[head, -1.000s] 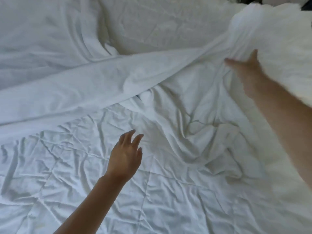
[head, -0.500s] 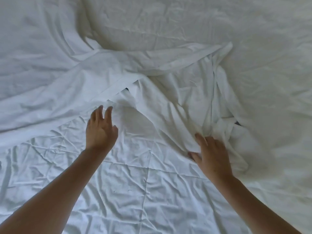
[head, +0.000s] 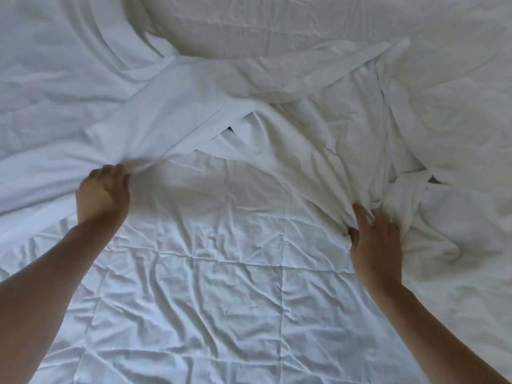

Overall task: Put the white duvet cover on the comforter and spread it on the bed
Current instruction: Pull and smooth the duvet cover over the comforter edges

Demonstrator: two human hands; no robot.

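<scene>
- Nearest you lies the quilted comforter (head: 221, 300), white and heavily creased, its stitched squares showing across the lower half of the view; both your bare forearms reach out over it.
- Your left hand (head: 103, 196) is at the left edge of the bunched fabric, fingers curled, pinching a gathered fold of the white duvet cover (head: 177, 112); the cloth runs taut from your fingertips up and to the right.
- Your right hand (head: 375, 239) sits on the right side, level with the left; its fingers dig into a crumpled wad of the same cover and its thumb tucks under the fabric edge. It grips the cloth, though how much is inside the hand you cannot tell.
- Between your hands the cover's lower edge lies on top of the comforter in an arch.
- Beyond that, the cover is piled in overlapping folds and loose bands, crossing near the middle.
- Farthest off, smoother white bedding fills the top of the view.
</scene>
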